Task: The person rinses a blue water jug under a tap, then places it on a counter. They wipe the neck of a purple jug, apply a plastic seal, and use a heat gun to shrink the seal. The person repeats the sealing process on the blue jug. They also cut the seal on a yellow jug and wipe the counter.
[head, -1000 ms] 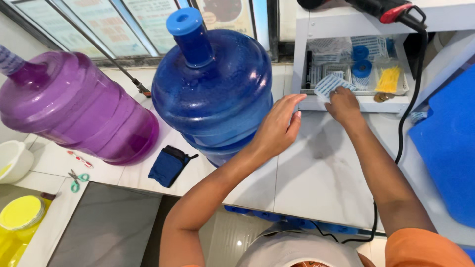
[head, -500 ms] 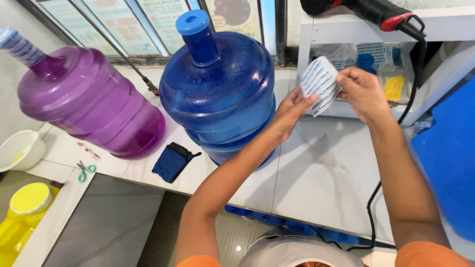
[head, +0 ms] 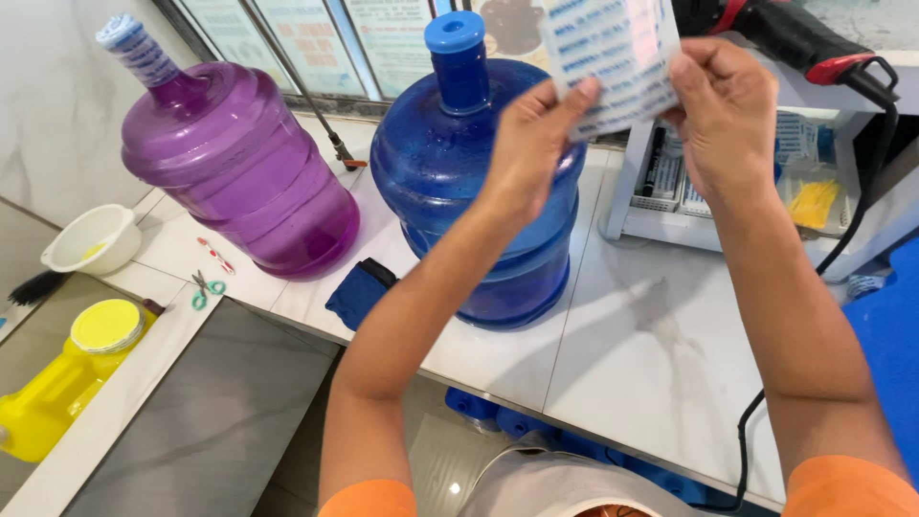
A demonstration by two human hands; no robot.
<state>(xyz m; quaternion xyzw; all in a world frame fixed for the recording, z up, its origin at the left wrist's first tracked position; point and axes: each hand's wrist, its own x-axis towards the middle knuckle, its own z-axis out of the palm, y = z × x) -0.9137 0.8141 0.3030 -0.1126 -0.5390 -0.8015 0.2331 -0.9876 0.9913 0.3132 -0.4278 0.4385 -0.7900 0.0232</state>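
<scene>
Both my hands hold a clear plastic sleeve [head: 613, 57] with blue print up in front of me. My left hand [head: 531, 144] pinches its left edge and my right hand [head: 723, 115] grips its right side. Below them a large blue water jug [head: 459, 191] with a blue cap stands on the white tiled counter [head: 622, 345]. A purple water jug [head: 239, 172] stands to its left, its neck wrapped in a printed sleeve.
A white shelf unit [head: 670, 220] with small supplies is at the right, a black and red heat gun [head: 785, 38] on top, its cord hanging down. A dark blue cloth [head: 356, 292], scissors [head: 203, 287], white bowl [head: 91, 239] and yellow container [head: 67, 373] lie at the left.
My right hand took the printed sleeve from the shelf. Both hands have raised it above the blue jug and now hold it between them.
</scene>
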